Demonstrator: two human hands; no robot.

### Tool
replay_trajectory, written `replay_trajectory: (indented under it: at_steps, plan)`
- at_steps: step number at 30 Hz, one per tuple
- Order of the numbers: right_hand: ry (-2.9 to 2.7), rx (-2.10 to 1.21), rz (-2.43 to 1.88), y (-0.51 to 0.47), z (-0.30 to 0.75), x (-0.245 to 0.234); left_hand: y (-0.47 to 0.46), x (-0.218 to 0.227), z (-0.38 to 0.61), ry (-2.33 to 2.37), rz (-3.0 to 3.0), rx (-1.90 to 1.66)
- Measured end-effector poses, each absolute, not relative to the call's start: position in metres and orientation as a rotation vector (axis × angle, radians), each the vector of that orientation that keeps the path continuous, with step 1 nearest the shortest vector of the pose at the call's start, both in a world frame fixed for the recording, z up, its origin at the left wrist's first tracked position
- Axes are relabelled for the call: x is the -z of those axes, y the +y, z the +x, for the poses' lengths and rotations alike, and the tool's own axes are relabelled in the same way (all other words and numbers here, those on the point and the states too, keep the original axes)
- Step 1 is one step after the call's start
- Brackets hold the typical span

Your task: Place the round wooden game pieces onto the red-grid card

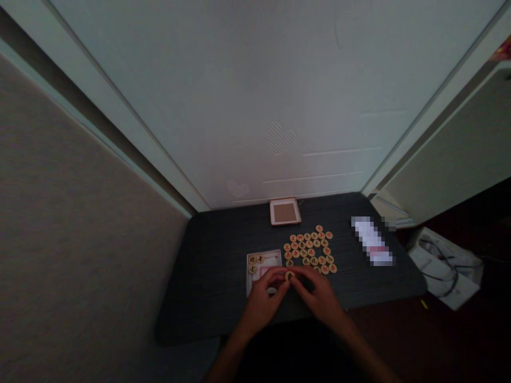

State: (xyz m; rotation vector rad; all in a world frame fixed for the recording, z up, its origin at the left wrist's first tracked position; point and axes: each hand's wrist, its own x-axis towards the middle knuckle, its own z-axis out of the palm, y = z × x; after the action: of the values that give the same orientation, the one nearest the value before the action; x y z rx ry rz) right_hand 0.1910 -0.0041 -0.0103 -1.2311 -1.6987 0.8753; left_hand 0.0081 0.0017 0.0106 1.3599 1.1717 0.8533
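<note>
Between the fingertips of both hands is a round xiangqi piece [289, 276] with a black character. My left hand [268, 290] pinches it from the left, my right hand [315, 290] from the right. Under and beside my left hand lies a shallow white box [248, 282], partly hidden by the fingers. In its far left corner are three pieces, one of them a black-marked xiangqi piece [252, 259]. Just beyond my right hand, several loose xiangqi pieces [309, 244] with red or black characters lie face up on the dark table [207, 276].
A box lid [285, 213] with a brown inside rests at the table's back edge, against the white panel [255, 106]. A blurred-out pale object [372, 242] lies on the right side. Off the table's right end, a white container [447, 271] holds cables.
</note>
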Motion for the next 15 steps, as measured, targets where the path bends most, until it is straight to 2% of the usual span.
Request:
replay_trajectory:
  at_steps: [15]
  plan:
    - [-1.499, -0.924, -1.347, -0.0041, 0.1876, 0.0109, -0.0010, -0.0125, 0.0115, 1.183, 1.474, -0.837]
